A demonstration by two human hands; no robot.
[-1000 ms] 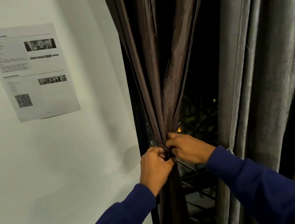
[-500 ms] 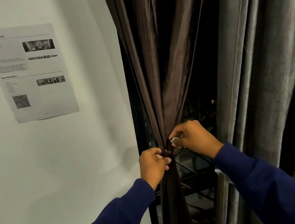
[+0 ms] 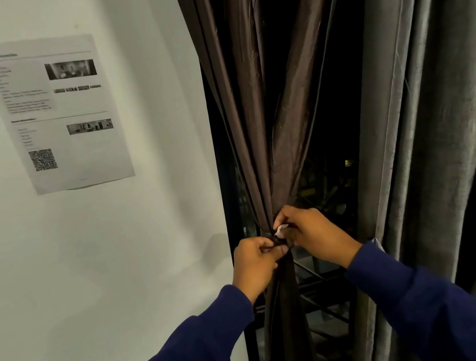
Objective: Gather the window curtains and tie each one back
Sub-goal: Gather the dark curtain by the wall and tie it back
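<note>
1. Brown curtain (image 3: 254, 114) is gathered into one tight bunch at the window's left edge, just beside the white wall (image 3: 118, 263); its long axis runs vertical, with the folds fanning out above the pinch point.
2. Left hand (image 3: 255, 264) is curled against the left side of the bunch at its narrowest point; fingers are closed on dark fabric or a tie, which one cannot be told.
3. Right hand (image 3: 312, 235) is at the same height on the right side, with a small white tab (image 3: 281, 230) pinched between thumb and fingers.
4. Both hands are touching the bunch and almost touching each other; neither is clearly nearer.
5. Key relation: the fastening point lies directly between the hands, across the curtain's axis. The closing move is judged to be short and horizontal.
6. Grey curtain (image 3: 427, 117) hangs loose to the right, not yet tied.
</note>
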